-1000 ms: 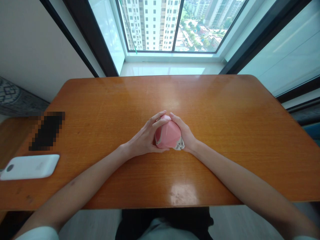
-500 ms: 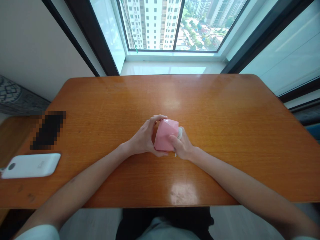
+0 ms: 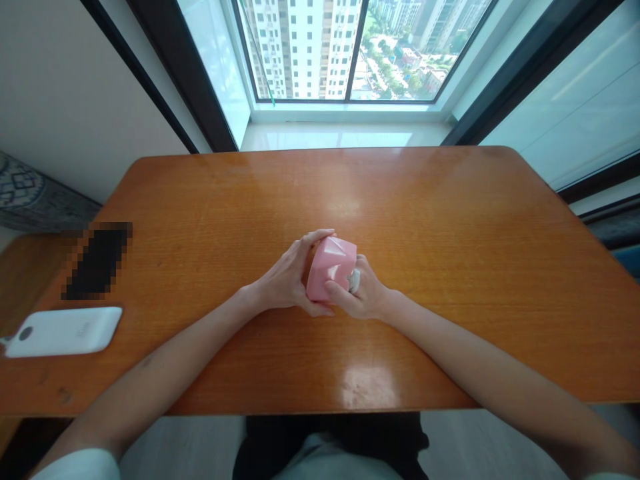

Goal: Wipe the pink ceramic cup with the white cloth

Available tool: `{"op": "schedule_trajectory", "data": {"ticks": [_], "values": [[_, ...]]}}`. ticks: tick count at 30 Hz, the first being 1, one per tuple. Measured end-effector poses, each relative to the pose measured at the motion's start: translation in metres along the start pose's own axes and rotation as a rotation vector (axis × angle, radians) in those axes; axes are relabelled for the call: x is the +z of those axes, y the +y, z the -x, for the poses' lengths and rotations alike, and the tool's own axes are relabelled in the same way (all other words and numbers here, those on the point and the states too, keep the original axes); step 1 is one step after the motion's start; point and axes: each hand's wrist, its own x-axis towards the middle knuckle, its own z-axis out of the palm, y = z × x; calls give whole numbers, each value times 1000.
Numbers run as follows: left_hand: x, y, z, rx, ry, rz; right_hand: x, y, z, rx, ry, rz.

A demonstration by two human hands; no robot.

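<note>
A glossy pink faceted object [image 3: 331, 259] is held between my two hands above the middle of the wooden table. I cannot tell exactly what it is. My left hand [image 3: 286, 275] curves around its left end, with the fingers at the top edge and the thumb along the lower edge. On the right side my right hand [image 3: 369, 293] grips it, the thumb pressed over its near face and the other fingers hidden behind. A small white piece [image 3: 355, 281] shows between the pink surface and my right palm; its kind is unclear.
The wooden table [image 3: 425, 220] has rounded far corners and stands before a window [image 3: 350, 113]. At the left lie a white phone-like device [image 3: 65, 331] with a cable at its end and a dark pixelated shape [image 3: 97, 261]. A patterned grey cloth [image 3: 45, 197] is beyond the left edge.
The pink object has turned slightly in my hands, showing different facets. My right thumb has slid left across it, and the white piece has shifted down. My left hand is nearly still.
</note>
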Motion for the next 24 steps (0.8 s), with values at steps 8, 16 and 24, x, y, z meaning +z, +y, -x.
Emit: {"op": "schedule_trajectory", "data": {"ticks": [8, 16, 24], "values": [[-1, -6, -7, 232, -18, -80, 9, -6, -9, 639, 194, -711], [2, -6, -5, 194, -15, -143, 0, -5, -30, 953, 161, -1205], [4, -2, -7, 180, -18, -156, 8, -2, -18, 860, 160, -1078]]}}
